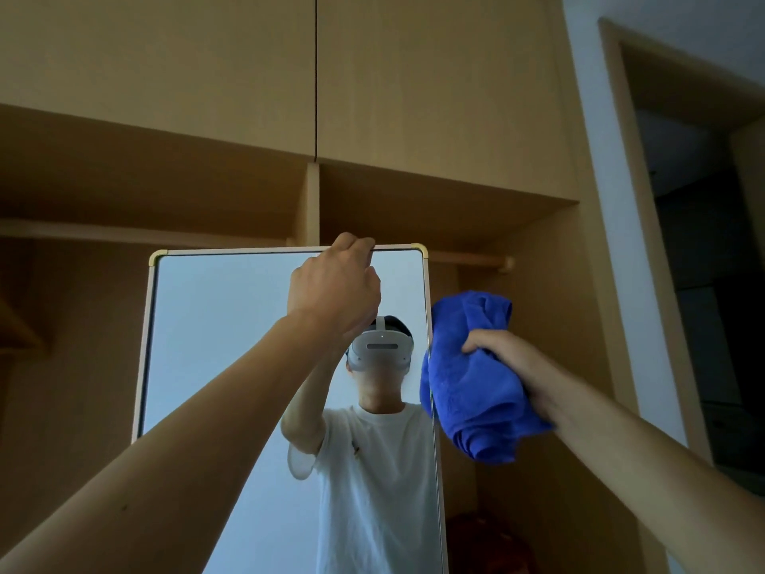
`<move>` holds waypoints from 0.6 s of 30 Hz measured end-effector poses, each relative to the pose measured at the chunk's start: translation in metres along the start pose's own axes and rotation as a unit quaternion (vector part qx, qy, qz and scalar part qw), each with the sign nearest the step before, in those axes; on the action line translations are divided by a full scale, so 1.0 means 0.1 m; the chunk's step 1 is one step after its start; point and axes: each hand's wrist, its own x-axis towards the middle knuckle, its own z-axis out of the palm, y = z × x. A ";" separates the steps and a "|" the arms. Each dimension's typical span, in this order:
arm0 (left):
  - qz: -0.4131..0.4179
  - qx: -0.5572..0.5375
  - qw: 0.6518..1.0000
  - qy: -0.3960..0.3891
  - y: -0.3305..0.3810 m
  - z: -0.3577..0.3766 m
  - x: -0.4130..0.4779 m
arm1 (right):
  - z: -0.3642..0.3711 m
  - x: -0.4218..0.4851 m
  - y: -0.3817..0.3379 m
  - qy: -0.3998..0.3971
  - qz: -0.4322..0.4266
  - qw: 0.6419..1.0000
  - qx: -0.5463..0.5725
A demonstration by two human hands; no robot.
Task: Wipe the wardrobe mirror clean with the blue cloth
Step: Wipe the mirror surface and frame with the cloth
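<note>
Atop the mirror (227,345), left hand (335,292) grips the edge; right hand (509,366) clutches cloth (467,391).
Hard wiping could swing it.

mirror (232,345) glass open left, left hand (335,292) blocking its top edge
</note>
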 end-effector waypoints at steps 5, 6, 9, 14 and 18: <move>-0.026 -0.019 0.999 -0.004 0.03 0.00 -0.01 | 0.14 0.08 -0.54 0.077 -0.079 0.994 -0.024; -0.029 -0.021 0.999 -0.008 0.04 -0.01 -0.01 | 0.17 0.09 -0.66 0.094 -0.099 0.990 -0.031; -0.032 -0.026 0.999 -0.021 0.04 -0.02 0.00 | 0.26 0.12 -0.98 0.157 -0.150 0.972 -0.091; -0.033 -0.021 0.999 -0.031 0.04 -0.03 0.00 | 0.28 0.18 -1.34 0.184 -0.221 0.903 -0.319; -0.023 0.004 0.999 -0.036 0.04 -0.04 0.01 | 0.37 0.21 -1.61 0.167 -0.241 0.798 -0.526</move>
